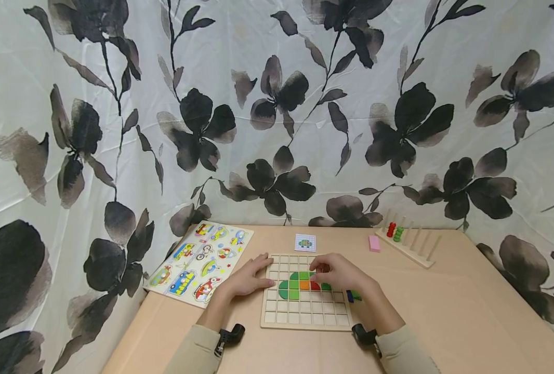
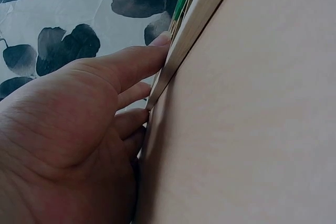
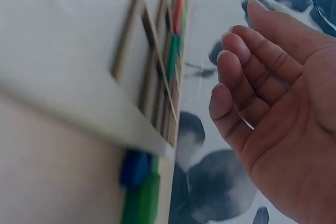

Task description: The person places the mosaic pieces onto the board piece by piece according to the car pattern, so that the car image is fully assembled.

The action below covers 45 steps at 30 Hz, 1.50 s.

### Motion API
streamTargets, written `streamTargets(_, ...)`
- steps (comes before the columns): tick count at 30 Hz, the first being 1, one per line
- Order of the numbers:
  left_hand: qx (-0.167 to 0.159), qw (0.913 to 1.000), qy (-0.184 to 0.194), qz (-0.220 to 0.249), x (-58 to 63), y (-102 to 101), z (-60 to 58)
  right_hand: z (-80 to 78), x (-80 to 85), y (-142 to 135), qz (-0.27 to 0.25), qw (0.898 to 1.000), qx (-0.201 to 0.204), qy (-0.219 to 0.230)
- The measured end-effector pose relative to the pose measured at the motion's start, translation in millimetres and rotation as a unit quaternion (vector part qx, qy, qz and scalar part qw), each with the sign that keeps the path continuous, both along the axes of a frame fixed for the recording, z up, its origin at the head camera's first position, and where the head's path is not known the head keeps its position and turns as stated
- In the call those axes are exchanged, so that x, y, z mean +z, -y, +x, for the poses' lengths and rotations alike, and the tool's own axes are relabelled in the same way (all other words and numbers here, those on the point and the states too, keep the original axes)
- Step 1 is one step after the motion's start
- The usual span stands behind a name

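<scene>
A wooden grid board (image 1: 305, 319) lies flat on the table, with several green tiles (image 1: 294, 294), an orange tile (image 1: 304, 285) and a red tile (image 1: 315, 286) set in its squares. My left hand (image 1: 246, 278) rests at the board's left edge, thumb (image 2: 152, 51) touching the rim and fingers mostly straight. Over the board's upper right part hovers my right hand (image 1: 340, 270). Its fingers (image 3: 236, 77) are loosely bent, apart from the thumb, and I see nothing between them. Blue (image 3: 135, 169) and green pieces (image 3: 142, 198) lie beside the board's right edge, partly hidden by the right arm in the head view.
Behind the board is a small pattern card (image 1: 305, 242). A pink block (image 1: 374, 243) lies near a wooden peg rack (image 1: 408, 249) with red and green beads at the back right. To the left is a picture board of vehicles (image 1: 202, 259). A floral cloth hangs behind.
</scene>
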<state>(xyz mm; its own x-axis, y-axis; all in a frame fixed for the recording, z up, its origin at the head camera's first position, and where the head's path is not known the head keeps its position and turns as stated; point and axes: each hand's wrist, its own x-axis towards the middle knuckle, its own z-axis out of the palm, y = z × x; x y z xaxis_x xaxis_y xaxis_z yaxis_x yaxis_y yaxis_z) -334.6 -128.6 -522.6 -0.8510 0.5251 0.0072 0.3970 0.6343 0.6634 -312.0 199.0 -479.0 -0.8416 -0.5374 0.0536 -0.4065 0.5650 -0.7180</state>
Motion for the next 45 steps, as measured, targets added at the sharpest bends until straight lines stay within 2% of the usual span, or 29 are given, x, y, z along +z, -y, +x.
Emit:
streamTargets(9, 0.002, 1.0, 0.004, -0.002, -0.6, 0, 0.0, -3.0, 10.4, -30, -0.007, 0.999, -0.043, -0.02)
streamTargets(15, 0.001, 1.0, 0.001, 0.0, -0.6, 0, 0.2, -2.6, 12.3, -44, 0.009, 0.998, -0.066, -0.014)
streamTargets(19, 0.001, 1.0, 0.0, 0.005, -0.1, 0, 0.2, -1.7, 11.4, -54, 0.023, 0.996, -0.08, 0.009)
streamTargets(27, 0.0, 1.0, -0.002, 0.006, 0.8, 0, 0.7, 2.9, 8.6, -74, 0.059, 0.993, -0.043, 0.095)
streamTargets(31, 0.001, 1.0, -0.001, 0.007, 1.1, 0, 1.4, 3.4, 5.7, -77, 0.073, 0.989, -0.041, 0.119)
streamTargets(37, 0.001, 1.0, 0.0, 0.002, 0.8, 0, 1.3, 1.8, 3.1, -78, 0.087, 0.987, -0.043, 0.125)
streamTargets(45, 0.002, 1.0, -0.001, -0.001, 1.8, 0, 1.9, 1.7, 3.8, -79, 0.092, 0.99, -0.028, 0.108)
